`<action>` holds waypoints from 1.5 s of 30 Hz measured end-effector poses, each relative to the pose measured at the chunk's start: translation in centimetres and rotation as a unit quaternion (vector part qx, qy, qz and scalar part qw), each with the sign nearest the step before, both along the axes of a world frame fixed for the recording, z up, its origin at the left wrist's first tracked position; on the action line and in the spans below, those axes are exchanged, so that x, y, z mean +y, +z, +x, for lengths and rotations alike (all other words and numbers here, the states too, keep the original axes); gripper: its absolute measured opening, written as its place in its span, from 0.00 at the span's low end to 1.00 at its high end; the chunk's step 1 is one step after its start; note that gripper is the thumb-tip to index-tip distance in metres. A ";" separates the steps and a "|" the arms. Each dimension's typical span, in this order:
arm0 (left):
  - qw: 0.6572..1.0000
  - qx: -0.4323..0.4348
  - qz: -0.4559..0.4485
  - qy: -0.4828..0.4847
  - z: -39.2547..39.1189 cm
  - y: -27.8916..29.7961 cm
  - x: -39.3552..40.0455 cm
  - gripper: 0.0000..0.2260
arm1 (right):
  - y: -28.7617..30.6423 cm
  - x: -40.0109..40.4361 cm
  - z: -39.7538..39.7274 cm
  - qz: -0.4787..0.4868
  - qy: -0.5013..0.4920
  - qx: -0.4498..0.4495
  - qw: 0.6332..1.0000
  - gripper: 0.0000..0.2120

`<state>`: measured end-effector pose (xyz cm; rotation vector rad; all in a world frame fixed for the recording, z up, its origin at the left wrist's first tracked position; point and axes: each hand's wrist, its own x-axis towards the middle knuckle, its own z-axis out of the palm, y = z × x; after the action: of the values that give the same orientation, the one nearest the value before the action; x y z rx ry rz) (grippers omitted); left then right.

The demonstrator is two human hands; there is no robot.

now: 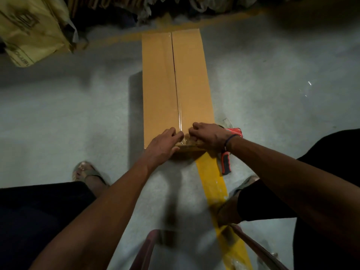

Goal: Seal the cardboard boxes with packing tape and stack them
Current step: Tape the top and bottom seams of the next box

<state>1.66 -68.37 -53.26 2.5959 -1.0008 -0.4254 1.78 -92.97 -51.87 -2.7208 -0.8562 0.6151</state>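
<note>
1. A yellow printed sack (pixel 29 30) lies at the far left on the grey floor (pixel 68 114).
2. The left hand (pixel 163 145) presses the near end of a long cardboard box (pixel 175 80), fingers (pixel 176 134) straight and close together.
3. Clear tape (pixel 179 114) runs along the box's centre seam.
4. The right hand (pixel 209 135) rests on the same end with curled fingers; whether they pinch anything cannot be told.
5. A red tape dispenser (pixel 227 160) lies just beside the box.

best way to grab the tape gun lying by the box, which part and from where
Take the tape dispenser by its black-and-orange handle, which sticks out toward the person on the floor, clear of the cardboard box. Come from above and the near side with the right hand. Its red head lies partly hidden under that wrist, against the box's near right corner, so it is likely harder to grip.
</note>
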 end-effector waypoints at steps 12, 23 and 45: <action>0.983 0.062 0.031 0.170 0.5 1.0 9.1 0.25 | 0.7 -2.5 -0.6 -0.045 -0.044 0.028 0.998 0.09; 0.930 0.103 -0.081 0.343 -1.8 0.1 8.2 0.18 | 0.0 -1.4 -0.3 -0.093 -0.087 0.047 0.991 0.23; 0.534 0.284 -0.267 0.750 -2.7 -0.7 4.6 0.25 | 0.1 -0.3 0.0 -0.125 -0.126 0.058 0.982 0.30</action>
<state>-1.07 -63.72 -53.99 1.5766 1.1914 -0.2918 1.74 -93.24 -51.73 -2.9117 -0.4214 0.8667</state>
